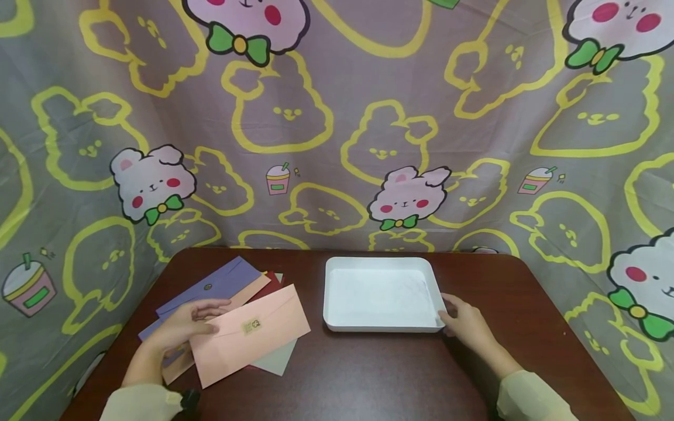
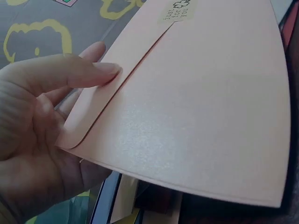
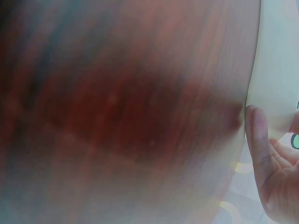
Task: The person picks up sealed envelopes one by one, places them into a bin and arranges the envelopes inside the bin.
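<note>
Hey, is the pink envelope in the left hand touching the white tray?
Apart. The head view shows a strip of brown table between the white tray and the right end of the pink envelope.

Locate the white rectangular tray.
In the head view, the white rectangular tray lies right of centre on the dark brown table, between the pale pink paper envelope and the right hand gripping it.

At 8 o'clock in the head view, your left hand (image 1: 181, 323) pinched with its thumb opposite the fingers, your left forearm (image 1: 143, 363) slanting toward 1 o'clock. At 4 o'clock, your right hand (image 1: 466, 323) gripped, your right forearm (image 1: 501, 358) angled toward 10 o'clock.
</note>
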Available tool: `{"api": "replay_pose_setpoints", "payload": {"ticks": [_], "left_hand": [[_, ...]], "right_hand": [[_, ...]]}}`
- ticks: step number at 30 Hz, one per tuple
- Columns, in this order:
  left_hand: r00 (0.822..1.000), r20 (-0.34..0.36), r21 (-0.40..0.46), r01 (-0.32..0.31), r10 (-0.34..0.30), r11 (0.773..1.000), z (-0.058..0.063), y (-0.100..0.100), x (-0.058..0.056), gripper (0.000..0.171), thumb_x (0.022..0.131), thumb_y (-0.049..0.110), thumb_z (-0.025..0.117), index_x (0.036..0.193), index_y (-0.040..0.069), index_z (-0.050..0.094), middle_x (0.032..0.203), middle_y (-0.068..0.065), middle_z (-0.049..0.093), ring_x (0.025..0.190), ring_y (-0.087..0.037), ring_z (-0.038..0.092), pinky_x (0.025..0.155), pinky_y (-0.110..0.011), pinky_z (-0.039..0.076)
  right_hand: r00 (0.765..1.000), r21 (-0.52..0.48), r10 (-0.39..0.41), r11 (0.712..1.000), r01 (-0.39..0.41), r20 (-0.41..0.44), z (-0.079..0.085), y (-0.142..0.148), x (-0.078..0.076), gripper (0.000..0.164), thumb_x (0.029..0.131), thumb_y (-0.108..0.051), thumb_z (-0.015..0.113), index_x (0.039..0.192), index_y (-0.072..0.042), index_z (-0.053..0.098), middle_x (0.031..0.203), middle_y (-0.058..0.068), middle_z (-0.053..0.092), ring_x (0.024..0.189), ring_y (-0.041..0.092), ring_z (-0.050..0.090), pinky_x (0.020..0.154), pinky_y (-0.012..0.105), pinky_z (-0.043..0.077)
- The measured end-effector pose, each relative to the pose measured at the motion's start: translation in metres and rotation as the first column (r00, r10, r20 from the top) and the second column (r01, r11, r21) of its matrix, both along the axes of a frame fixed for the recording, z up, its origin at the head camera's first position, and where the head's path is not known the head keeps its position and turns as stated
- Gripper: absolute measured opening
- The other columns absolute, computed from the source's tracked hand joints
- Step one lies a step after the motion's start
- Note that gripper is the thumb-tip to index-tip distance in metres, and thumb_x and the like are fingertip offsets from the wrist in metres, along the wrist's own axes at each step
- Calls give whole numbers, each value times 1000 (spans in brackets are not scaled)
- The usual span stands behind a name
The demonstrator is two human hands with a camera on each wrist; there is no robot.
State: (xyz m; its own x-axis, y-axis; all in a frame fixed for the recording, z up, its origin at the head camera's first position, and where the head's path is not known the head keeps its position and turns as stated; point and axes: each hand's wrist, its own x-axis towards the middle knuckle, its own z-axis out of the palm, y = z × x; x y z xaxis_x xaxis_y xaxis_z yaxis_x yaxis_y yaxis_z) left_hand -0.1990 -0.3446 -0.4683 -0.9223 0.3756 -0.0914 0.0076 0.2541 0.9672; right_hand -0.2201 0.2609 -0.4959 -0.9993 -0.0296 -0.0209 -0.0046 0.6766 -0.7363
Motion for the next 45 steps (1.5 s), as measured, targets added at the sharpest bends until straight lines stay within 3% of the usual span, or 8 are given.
{"api": "replay_pose_setpoints", "payload": {"ticks": [9,14,19,24,29,33,37,45], "left_hand": [[981,147,-58,-118,125,991,-5,3,1,52,93,8,76,135,-15,55,126,-22,67,95,-18,71,77,-36,60],[964,200,55,-189,174,981,-8,9,0,30,96,5,72,122,-9,66,109,-10,73,89,-19,72,75,-35,60],[925,218,151,-346,310,926,-11,19,-2,11,98,6,68,103,15,70,93,-1,72,78,-18,71,67,-34,60],[856,254,169,-498,451,851,-12,28,-4,11,98,10,69,97,21,69,86,-1,72,73,-16,71,63,-32,59],[805,299,225,-581,512,782,-9,36,-5,18,99,11,69,89,26,71,80,1,71,68,-15,71,61,-32,60],[780,322,263,-618,537,741,-3,38,-5,25,101,12,67,83,29,72,79,3,71,67,-14,71,61,-32,60],[764,347,304,-640,544,705,2,42,-7,23,101,15,68,84,30,72,81,4,71,70,-12,71,63,-30,60],[778,324,363,-627,538,689,10,63,-15,28,102,12,64,82,29,73,77,5,71,67,-9,70,60,-26,59]], "right_hand": [[1000,9,1,1000,-1,1,1,1,-1,50,95,-2,67,140,12,49,112,34,65,62,22,69,57,36,60],[1000,13,5,1000,-5,2,1,2,-2,50,95,-2,67,140,12,49,115,35,64,62,22,69,57,37,60],[1000,2,4,1000,-4,-7,2,3,-2,50,95,-1,66,140,12,50,114,34,65,61,22,69,56,36,59],[1000,3,5,1000,-5,8,1,3,-3,51,96,-2,67,141,11,49,117,35,63,62,23,70,57,36,60],[1000,-2,-3,1000,3,31,0,3,-3,52,96,-2,67,143,11,48,119,36,62,63,23,70,58,37,60],[999,-22,-4,1000,5,32,-1,2,-2,51,96,-1,66,142,11,48,117,35,63,64,23,69,58,37,60],[1000,-37,-1,999,2,20,-2,2,-1,50,95,0,66,141,12,48,113,34,64,63,23,69,57,36,60],[1000,-41,8,999,-8,5,-4,2,-1,49,95,0,65,140,12,49,111,33,65,62,23,68,56,36,59]]}}
